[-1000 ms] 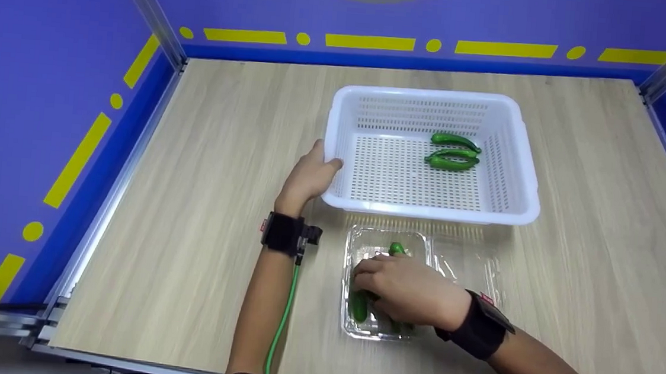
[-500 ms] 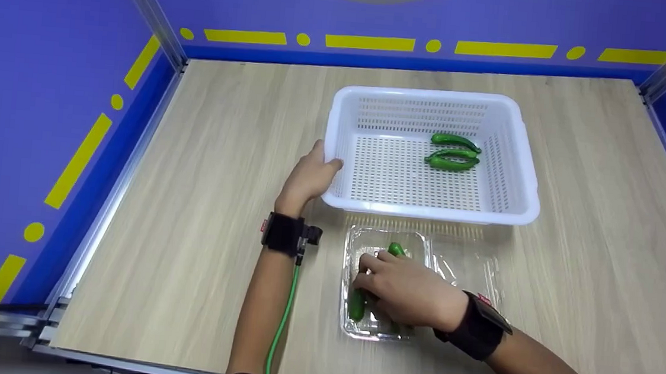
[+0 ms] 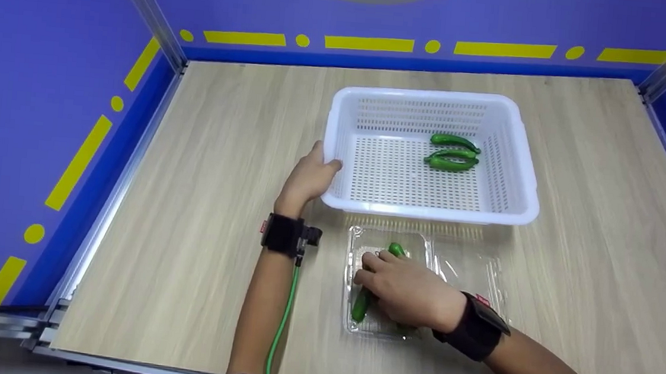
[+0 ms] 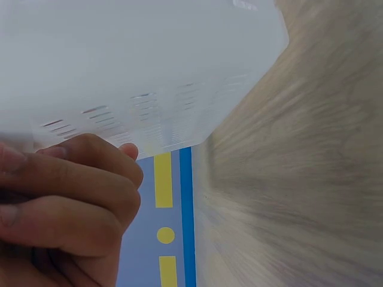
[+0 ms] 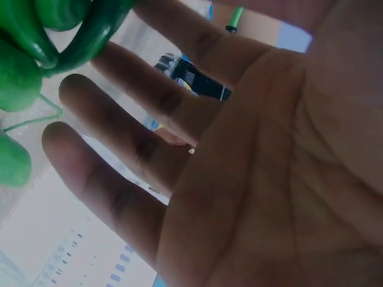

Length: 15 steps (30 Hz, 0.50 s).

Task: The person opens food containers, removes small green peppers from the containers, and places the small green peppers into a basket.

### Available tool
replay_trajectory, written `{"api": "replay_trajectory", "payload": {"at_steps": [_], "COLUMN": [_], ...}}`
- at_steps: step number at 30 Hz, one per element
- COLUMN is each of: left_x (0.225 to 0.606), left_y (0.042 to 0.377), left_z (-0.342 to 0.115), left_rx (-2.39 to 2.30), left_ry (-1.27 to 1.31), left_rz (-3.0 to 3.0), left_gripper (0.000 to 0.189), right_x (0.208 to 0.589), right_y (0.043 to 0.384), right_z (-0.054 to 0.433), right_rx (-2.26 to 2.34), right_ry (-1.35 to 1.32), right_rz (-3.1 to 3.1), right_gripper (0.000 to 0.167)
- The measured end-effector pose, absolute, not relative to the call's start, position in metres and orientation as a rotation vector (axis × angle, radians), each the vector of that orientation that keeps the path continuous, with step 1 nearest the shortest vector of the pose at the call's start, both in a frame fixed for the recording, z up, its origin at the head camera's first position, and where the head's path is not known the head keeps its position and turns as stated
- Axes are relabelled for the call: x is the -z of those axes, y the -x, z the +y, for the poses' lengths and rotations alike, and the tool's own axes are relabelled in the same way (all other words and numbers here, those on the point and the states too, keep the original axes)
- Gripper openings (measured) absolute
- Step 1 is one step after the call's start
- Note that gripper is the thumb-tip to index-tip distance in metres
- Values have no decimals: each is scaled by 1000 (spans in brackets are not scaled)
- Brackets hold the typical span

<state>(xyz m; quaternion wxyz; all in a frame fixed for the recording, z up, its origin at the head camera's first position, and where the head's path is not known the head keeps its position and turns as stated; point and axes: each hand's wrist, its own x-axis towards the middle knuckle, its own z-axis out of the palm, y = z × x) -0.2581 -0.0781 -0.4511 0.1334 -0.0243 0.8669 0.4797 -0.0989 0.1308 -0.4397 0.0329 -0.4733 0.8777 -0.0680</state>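
Observation:
My left hand [image 3: 310, 174] grips the left rim of a white slotted plastic basket [image 3: 429, 212]; in the left wrist view its fingers [image 4: 72, 179] are curled beside the basket wall [image 4: 143, 54]. Green chili peppers [image 3: 454, 140] lie inside the basket, toward its right side. My right hand [image 3: 411, 288] reaches into a clear plastic clamshell box [image 3: 345, 330] in front of the basket. It pinches a green pepper [image 3: 360, 306] there. Another pepper [image 3: 396, 249] shows beyond its knuckles. In the right wrist view, several peppers [image 5: 99, 33] crowd near the fingertips; the palm hides the rest.
The box's clear lid [image 3: 472, 266] lies folded out to the right, partly under the right wrist. Blue-purple panels [image 3: 393, 22] with yellow marks bound the wooden table [image 3: 212, 142] at the back and sides. A green cable [image 3: 281, 325] runs along the left forearm.
The right fingers have shifted slightly within the clear box, and the pepper under them has tilted. The left hand and the basket have stayed in place.

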Motion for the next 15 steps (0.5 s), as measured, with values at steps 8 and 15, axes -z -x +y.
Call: {"api": "replay_trajectory", "payload": {"at_steps": [8,15], "left_x": [451,451], "left_y": [258,258], "left_z": [-78,-78], "left_rx": [-1388,-1381], "left_ry": [72,51], "left_rz": [2520,2518], "left_gripper": [45,46], "right_x": [442,441], "right_y": [98,100], "right_z": [130,131], "right_rx": [116,137], "right_ry": [1449,1454], "right_rz": [2766,2758], "right_gripper": [17,13]}}
